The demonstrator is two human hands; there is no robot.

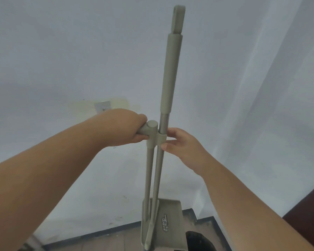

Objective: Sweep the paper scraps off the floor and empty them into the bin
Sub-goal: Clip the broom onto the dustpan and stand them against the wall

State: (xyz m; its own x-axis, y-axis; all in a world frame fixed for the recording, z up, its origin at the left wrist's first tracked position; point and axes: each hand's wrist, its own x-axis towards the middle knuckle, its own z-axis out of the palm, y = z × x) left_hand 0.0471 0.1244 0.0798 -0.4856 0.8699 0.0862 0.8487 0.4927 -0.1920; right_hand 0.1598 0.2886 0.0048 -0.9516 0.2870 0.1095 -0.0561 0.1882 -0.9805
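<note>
Two grasps: left hand (132, 128) grips dustpan handle (150, 128); right hand (182, 144) pinches broom pole (169, 73) at clip (160, 139).

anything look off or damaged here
Only the wall: a yellowish stain surrounds the socket, with dark scuffs lower down. The broom and dustpan look intact, clipped together.
</note>
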